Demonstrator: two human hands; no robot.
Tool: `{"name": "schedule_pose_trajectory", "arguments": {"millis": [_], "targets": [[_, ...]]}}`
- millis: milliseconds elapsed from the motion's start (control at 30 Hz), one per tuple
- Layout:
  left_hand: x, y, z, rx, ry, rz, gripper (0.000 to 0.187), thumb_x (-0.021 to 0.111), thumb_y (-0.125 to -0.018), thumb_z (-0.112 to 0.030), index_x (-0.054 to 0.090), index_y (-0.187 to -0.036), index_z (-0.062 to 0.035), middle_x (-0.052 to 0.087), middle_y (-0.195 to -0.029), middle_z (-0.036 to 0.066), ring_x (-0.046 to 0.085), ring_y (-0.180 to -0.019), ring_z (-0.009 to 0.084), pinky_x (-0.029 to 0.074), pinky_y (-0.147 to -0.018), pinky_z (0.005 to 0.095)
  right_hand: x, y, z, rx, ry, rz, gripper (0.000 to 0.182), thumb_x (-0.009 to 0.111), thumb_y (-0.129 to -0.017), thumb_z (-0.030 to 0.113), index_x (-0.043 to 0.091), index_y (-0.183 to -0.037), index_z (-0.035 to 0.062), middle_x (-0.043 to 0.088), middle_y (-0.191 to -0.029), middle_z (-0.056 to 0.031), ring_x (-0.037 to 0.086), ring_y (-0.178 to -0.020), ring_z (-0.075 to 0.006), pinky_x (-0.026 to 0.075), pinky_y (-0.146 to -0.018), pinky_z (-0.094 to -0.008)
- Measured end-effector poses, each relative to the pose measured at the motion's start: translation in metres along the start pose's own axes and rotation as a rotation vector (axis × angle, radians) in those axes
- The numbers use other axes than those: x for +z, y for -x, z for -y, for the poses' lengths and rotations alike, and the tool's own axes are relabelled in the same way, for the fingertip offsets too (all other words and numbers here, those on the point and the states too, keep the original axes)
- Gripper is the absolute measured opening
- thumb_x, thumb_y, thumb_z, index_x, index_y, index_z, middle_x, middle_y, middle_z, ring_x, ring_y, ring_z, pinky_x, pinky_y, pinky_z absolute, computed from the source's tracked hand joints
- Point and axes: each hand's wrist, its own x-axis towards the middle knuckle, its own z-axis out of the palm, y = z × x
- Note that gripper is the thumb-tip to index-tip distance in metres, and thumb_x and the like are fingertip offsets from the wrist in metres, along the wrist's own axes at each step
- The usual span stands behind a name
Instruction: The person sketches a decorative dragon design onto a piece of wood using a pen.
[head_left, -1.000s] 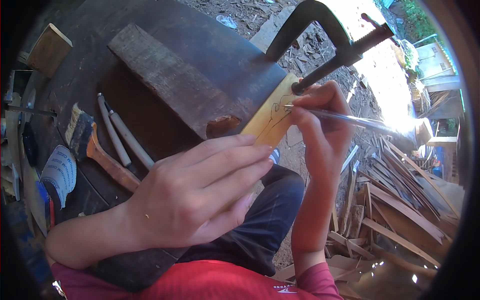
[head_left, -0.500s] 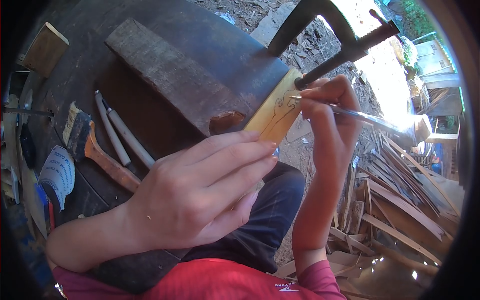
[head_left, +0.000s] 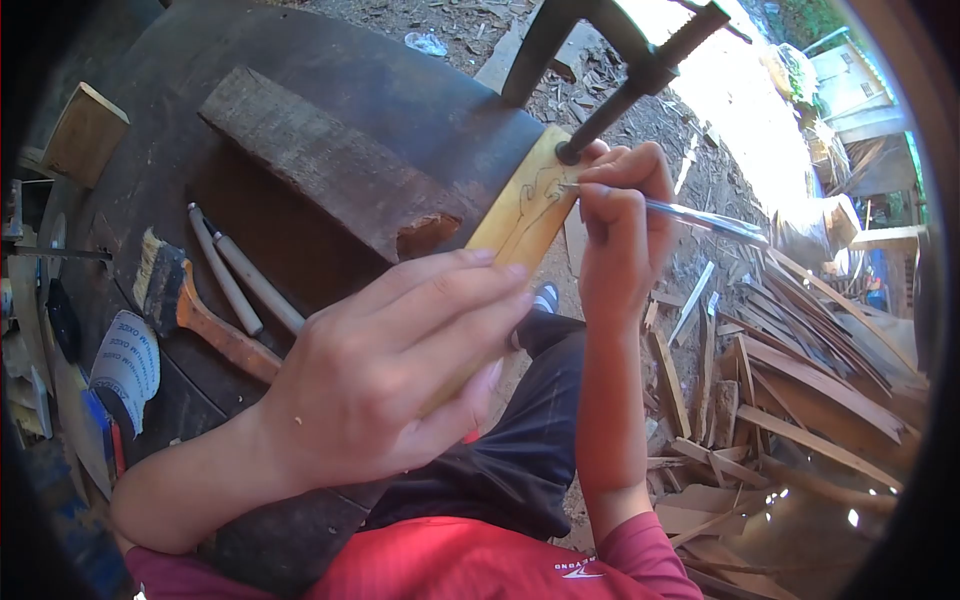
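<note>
A light yellow wooden strip (head_left: 512, 218) carries a curling dark line drawing on its upper face. A black C-clamp (head_left: 625, 95) presses its screw end on the strip's far end, at the table edge. My left hand (head_left: 385, 345) is wrapped round the near part of the strip, the thumb below and the fingers across the top. In my right hand (head_left: 628, 215) a slim clear-barrelled pen (head_left: 705, 218) is pinched, its tip on or just above the drawn lines. The near end of the strip is mostly hidden by my left hand.
A thick dark wood block (head_left: 320, 165) lies on the dark table (head_left: 400, 75). To the left are two wood-handled tools (head_left: 240, 270), a brush (head_left: 205, 300) with an orange-brown handle and a sheet of sandpaper (head_left: 127, 362). Wood scraps (head_left: 790, 390) cover the ground at right.
The view has shifted slightly, so the clamp and strip appear further left. My right hand has moved the pen tip a little along the drawing. My left hand keeps its hold.
</note>
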Motion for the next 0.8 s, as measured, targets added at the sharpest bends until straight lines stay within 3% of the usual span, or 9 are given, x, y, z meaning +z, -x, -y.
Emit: {"name": "schedule_pose_trajectory", "arguments": {"millis": [67,233,400,500,800], "targets": [[0.0,0.0,0.0,0.009,0.001,0.0,0.049,0.081,-0.087,-0.004,0.077,-0.136,-0.0019,0.073,-0.143,0.016,0.07,-0.135,0.0375,0.058,-0.112,0.0489,0.008,0.003,0.003,0.011,-0.007,-0.047,0.002,0.064,-0.096,-0.004,0.065,-0.095,-0.002,0.067,-0.092,-0.0075,0.064,-0.101,-0.0133,0.052,-0.102,-0.0329],[0.001,0.002,0.002,0.029,0.015,-0.011,0.044,0.08,-0.091,-0.005,0.076,-0.135,-0.0003,0.072,-0.143,0.015,0.069,-0.136,0.036,0.056,-0.114,0.0485,0.012,0.01,0.016,-0.211,0.254,-0.009,0.002,0.068,-0.096,-0.001,0.067,-0.096,-0.0029,0.069,-0.092,-0.0072,0.065,-0.095,-0.0118,0.053,-0.092,-0.0304],[0.002,0.004,0.004,0.044,0.023,-0.015,0.042,0.079,-0.094,-0.007,0.075,-0.136,-0.0001,0.071,-0.144,0.015,0.069,-0.136,0.0356,0.055,-0.116,0.0481,0.013,0.009,0.029,-0.184,0.353,0.117,0.006,0.069,-0.097,0.003,0.068,-0.094,-0.0017,0.066,-0.086,-0.0033,0.06,-0.083,-0.0091,0.051,-0.077,-0.0283],[0.002,0.005,0.005,0.048,0.019,-0.016,0.042,0.078,-0.095,-0.008,0.075,-0.136,-0.0004,0.071,-0.144,0.015,0.068,-0.136,0.0356,0.055,-0.116,0.0482,0.015,0.005,0.024,-0.057,0.341,0.136,0.009,0.065,-0.098,0.005,0.066,-0.092,-0.0012,0.064,-0.084,-0.0017,0.056,-0.08,-0.0075,0.048,-0.072,-0.0282],[0.004,0.005,0.006,0.043,0.048,-0.035,0.042,0.079,-0.093,-0.009,0.076,-0.134,-0.0008,0.072,-0.142,0.015,0.069,-0.134,0.0353,0.056,-0.114,0.0474,0.021,0.006,0.015,-0.066,0.259,0.056,0.015,0.062,-0.101,0.006,0.065,-0.088,0.0005,0.063,-0.082,-0.0004,0.053,-0.076,-0.006,0.045,-0.068,-0.027]]}}
